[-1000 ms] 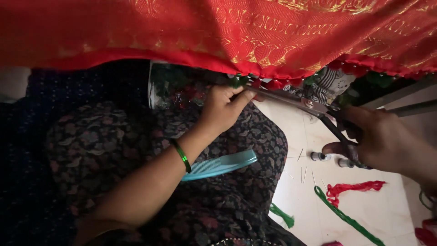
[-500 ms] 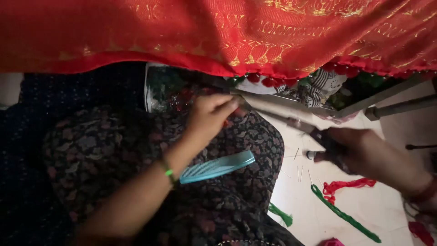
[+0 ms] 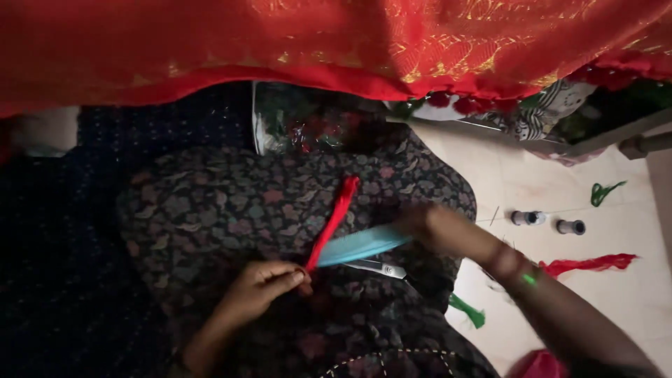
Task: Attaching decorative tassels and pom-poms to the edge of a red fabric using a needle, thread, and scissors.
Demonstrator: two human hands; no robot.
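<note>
My left hand (image 3: 262, 285) rests low on my lap, its fingers pinched on the lower end of a red thread bundle (image 3: 337, 213) that runs up across my dark floral dress. My right hand (image 3: 435, 227) is blurred and lies at the right end of a light blue strip (image 3: 364, 245) on the lap. Whether it grips the strip is unclear. Small scissors (image 3: 381, 268) lie loose on the dress just below the strip, touched by neither hand.
A red sari with gold work (image 3: 336, 42) hangs across the top, with tassels at its edge. On the pale floor to the right are two small thread spools (image 3: 526, 218), red thread (image 3: 591, 263) and green thread scraps (image 3: 467, 310). A plastic bag (image 3: 301, 126) lies beyond my lap.
My left hand dropped from the sari edge to my lap and took hold of the red thread. My right hand no longer holds the scissors, which now lie on the dress, and it has moved left.
</note>
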